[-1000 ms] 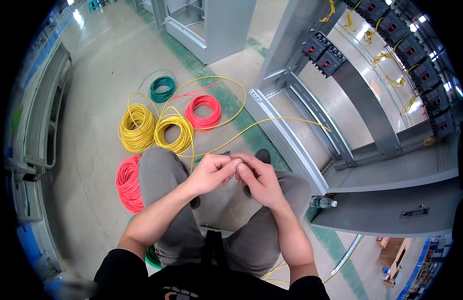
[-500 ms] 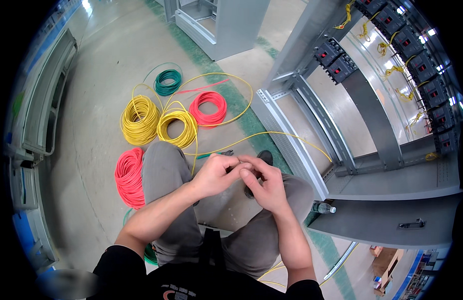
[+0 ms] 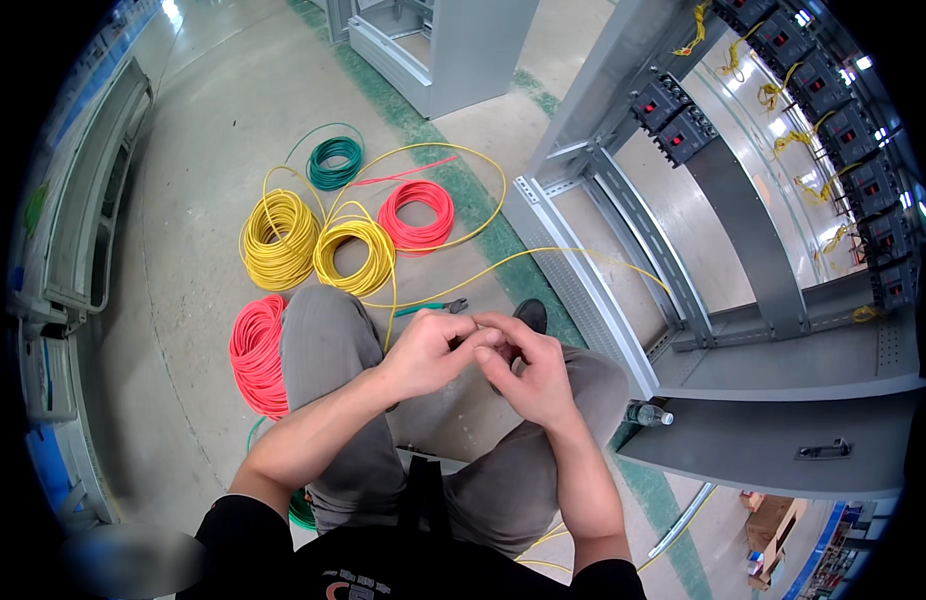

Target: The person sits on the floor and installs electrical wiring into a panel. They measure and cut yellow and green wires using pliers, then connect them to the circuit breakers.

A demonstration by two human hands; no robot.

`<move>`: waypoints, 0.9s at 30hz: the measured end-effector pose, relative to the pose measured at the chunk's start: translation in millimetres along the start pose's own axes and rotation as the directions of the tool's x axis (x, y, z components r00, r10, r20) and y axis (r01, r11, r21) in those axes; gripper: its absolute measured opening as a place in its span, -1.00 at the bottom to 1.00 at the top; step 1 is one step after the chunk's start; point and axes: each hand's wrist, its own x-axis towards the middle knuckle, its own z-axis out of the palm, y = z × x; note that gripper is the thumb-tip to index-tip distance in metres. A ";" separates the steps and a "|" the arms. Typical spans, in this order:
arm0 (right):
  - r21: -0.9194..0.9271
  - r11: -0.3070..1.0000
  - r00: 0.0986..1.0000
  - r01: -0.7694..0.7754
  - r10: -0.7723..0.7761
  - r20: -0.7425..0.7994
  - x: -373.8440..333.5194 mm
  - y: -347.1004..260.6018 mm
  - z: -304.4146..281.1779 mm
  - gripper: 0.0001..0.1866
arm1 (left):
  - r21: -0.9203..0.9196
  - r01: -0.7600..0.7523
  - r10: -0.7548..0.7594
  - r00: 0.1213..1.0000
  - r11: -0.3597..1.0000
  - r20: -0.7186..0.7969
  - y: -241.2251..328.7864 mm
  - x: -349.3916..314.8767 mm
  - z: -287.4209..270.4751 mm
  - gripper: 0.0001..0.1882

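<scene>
My left hand (image 3: 430, 350) and my right hand (image 3: 531, 372) meet above the gap between my knees, their fingers curled and pressed together. Whatever lies between the fingertips is hidden or too small to name. Just beyond the left hand, pliers with green handles (image 3: 433, 307) rest on the floor. Two coils of yellow wire (image 3: 280, 240) sit ahead of my knees, and one loose strand runs right toward the cabinet. Beside them lie a red wire coil (image 3: 416, 217) and a green wire coil (image 3: 335, 164). Another red coil (image 3: 256, 357) leans by my left knee.
An open grey metal cabinet frame (image 3: 583, 290) stands at the right, with several black circuit breakers (image 3: 673, 120) mounted on it. A plastic bottle (image 3: 648, 415) is by its base. Farther off stands another grey cabinet (image 3: 473, 60). A cardboard box (image 3: 773, 525) sits at lower right.
My right thumb and fingers have shifted slightly against the left fingertips. More of the pliers shows past my left hand. The coils have not moved.
</scene>
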 end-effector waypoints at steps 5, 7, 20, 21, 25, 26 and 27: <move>-0.010 0.999 0.998 0.044 -0.044 -0.033 -0.2 3.5 0.7 -0.63 | 0.092 -0.004 0.002 1.000 0.996 0.023 -0.7 0.5 -2.5 -0.84; -0.025 0.999 0.998 0.049 -0.049 -0.030 0.4 -0.1 1.1 -0.63 | 0.074 -0.010 0.008 1.000 0.997 0.026 4.4 1.6 -5.2 -0.85; -0.107 0.993 0.998 -0.044 0.040 -0.045 -11.9 8.5 -0.7 -0.71 | 0.144 -0.083 0.103 0.986 0.986 -0.134 -10.8 -10.5 18.2 -0.76; -0.087 0.994 0.997 -0.071 0.069 -0.030 -12.2 12.1 -1.6 -0.72 | 0.182 -0.048 0.080 0.982 0.982 -0.169 -12.2 -14.3 19.4 -0.74; -0.041 0.997 0.992 -0.063 0.067 0.107 -11.5 16.9 -4.6 -0.72 | 0.118 0.021 0.013 0.960 0.993 -0.280 -11.1 -28.5 24.4 -0.70; -0.137 0.987 0.989 -0.084 0.099 0.109 -10.1 9.9 -0.3 -0.70 | 0.101 0.030 0.006 0.940 0.994 -0.341 -15.0 -32.2 30.6 -0.69; -0.159 0.983 0.985 -0.087 0.110 0.136 -7.0 15.1 -1.1 -0.70 | 0.083 0.039 -0.002 0.916 0.996 -0.401 -19.2 -36.3 36.5 -0.68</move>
